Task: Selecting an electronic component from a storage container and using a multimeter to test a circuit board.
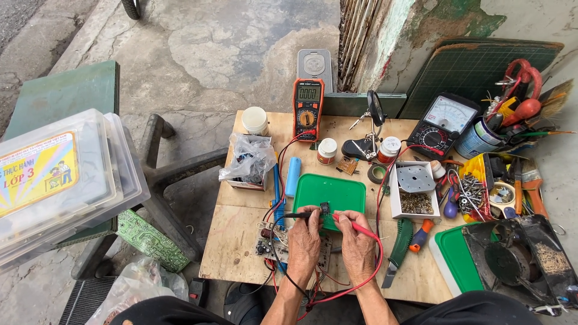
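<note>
My left hand [304, 241] grips a black test probe [298, 215] with its tip pointing right. A red test probe [360, 227] sits in my right hand [357, 242], its tip pointing left. Both tips meet at a small dark component [324, 208] lying on a green plastic lid [330, 194]. Under my hands lies a circuit board [268, 241] on the wooden table [238, 253]. Red and black leads run up to an orange digital multimeter [307, 101] standing at the table's back edge.
A black analogue meter [441, 123], a can of tools [481, 137], a white box of parts [414, 189], small jars, a blue cylinder [293, 176], a plastic bag [248, 159], a green-handled knife [397, 250] and a fan [518, 259] crowd the table. Clear plastic boxes [57, 180] stand left.
</note>
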